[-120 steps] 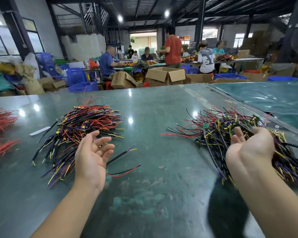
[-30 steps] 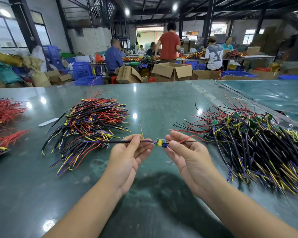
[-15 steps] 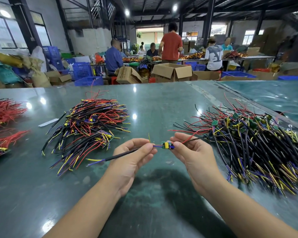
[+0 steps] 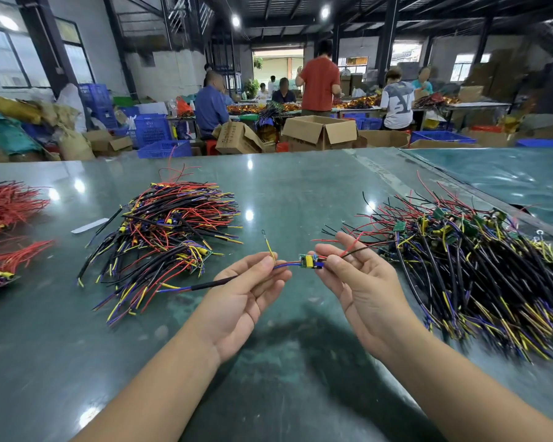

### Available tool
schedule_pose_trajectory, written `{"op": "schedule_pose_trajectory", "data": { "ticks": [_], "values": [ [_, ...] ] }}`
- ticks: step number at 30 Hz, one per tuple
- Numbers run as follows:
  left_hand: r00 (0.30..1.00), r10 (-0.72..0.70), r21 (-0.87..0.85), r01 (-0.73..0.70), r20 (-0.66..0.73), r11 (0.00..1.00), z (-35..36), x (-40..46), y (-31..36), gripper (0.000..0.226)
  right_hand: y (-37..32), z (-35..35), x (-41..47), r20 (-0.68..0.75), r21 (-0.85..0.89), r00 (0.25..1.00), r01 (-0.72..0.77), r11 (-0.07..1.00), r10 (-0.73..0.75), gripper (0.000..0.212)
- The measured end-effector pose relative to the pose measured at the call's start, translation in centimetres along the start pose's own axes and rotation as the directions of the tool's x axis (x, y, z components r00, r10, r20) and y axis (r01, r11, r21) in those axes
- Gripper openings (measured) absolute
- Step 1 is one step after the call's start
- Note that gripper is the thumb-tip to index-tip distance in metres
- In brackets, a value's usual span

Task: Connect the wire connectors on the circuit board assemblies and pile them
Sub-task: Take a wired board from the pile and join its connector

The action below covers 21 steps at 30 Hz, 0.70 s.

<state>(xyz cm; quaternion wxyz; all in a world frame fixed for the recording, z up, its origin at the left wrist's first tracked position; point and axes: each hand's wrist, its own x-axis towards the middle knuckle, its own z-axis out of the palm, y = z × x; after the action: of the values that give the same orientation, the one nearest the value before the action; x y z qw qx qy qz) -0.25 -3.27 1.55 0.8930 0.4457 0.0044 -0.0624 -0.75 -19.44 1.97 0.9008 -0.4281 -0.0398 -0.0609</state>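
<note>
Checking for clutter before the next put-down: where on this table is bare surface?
Bare green table runs between the left wire pile and the right wire pile, and near the edge under both forearms. The far left is crowded with red wire bundles.

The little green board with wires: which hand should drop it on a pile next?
Probably the left hand: it already pinches the board's wires, and the left pile lies closer to it.

Two bare hands — left hand (image 4: 237,295), right hand (image 4: 361,282) — one small green circuit board (image 4: 307,260), two big piles of multicoloured wire assemblies — left pile (image 4: 170,231), right pile (image 4: 479,266).
</note>
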Motion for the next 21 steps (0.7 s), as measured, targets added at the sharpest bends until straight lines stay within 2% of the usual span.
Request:
{"op": "schedule_pose_trajectory", "data": {
  "ticks": [7,10,13,17,21],
  "values": [
    [1.0,-0.02,0.049,0.019,0.023,0.999,-0.1,-0.18,0.29,0.011,0.16,-0.08,-0.16,0.024,-0.076,0.999,0.037,0.996,-0.035,0.03],
    [0.999,0.033,0.261,-0.036,0.016,0.965,-0.38,-0.23,0.14,0.01,0.21,-0.21,-0.16,0.027,-0.157,0.997,0.073,0.985,-0.069,0.031],
    [0.995,0.09,0.498,-0.097,0.039,0.862,-0.46,-0.32,-0.19,0.012,0.17,-0.33,-0.11,0.017,-0.235,0.995,0.097,0.967,-0.096,0.031],
    [0.993,0.085,0.631,-0.118,0.082,0.766,-0.45,-0.34,-0.28,0.017,0.25,-0.37,-0.08,0.006,-0.271,0.994,0.108,0.956,-0.111,0.032],
    [0.99,0.082,0.657,-0.136,0.111,0.742,-0.34,-0.45,-0.56,0.022,0.31,-0.48,-0.18,-0.008,-0.301,0.993,0.111,0.947,-0.119,0.029]
  ]
}}
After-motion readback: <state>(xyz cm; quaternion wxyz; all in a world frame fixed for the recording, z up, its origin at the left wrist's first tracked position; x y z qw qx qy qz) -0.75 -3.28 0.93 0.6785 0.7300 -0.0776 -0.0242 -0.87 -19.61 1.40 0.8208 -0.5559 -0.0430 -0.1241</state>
